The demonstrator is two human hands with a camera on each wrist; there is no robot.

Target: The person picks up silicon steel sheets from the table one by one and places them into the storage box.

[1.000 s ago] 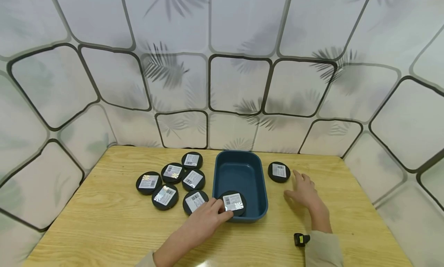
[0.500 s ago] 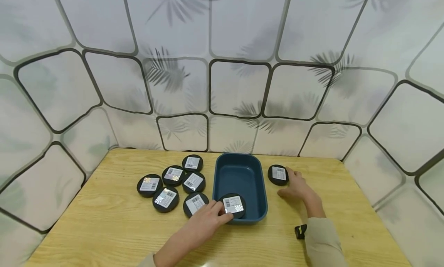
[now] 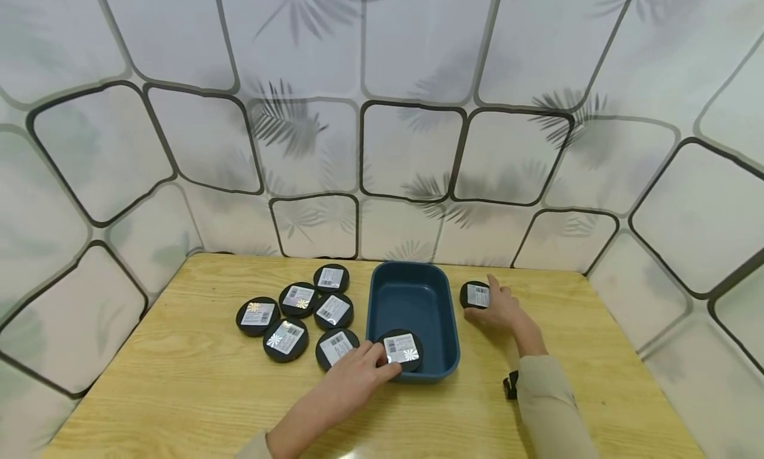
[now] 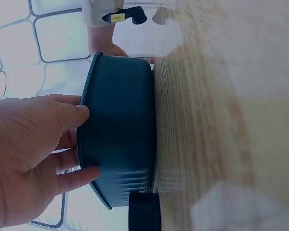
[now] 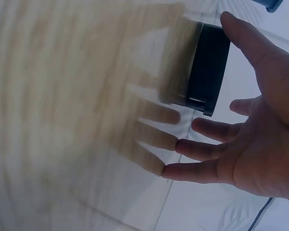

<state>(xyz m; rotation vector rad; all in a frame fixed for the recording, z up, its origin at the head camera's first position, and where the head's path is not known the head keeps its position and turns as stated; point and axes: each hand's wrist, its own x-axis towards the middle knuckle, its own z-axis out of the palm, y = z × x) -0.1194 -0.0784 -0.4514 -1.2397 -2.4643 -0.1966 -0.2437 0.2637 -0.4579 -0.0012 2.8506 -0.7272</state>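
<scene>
My left hand (image 3: 355, 376) grips the rim of a dark blue plastic bin (image 3: 450, 313) at its near left corner. In the left wrist view the thumb lies over the rim of the bin (image 4: 118, 106), with other fingers behind it. A black round container (image 3: 401, 347) with a white barcode label sits in the near end of the bin, beside the left fingers. Right of the bin, my right hand (image 3: 501, 310) is spread around another labelled black container (image 3: 475, 294). In the right wrist view its thumb is at the edge of this container (image 5: 209, 67); the other fingers stand apart from it.
Several more black round containers (image 3: 285, 339) lie label up on the wooden table (image 3: 197, 379), left of the bin. One container (image 3: 335, 347) lies close by the left hand. A patterned curtain (image 3: 412, 147) hangs behind the table.
My right hand has moved left to the container right of the bin, its thumb and fingers now around it. The left hand has stayed at the bin's corner.
</scene>
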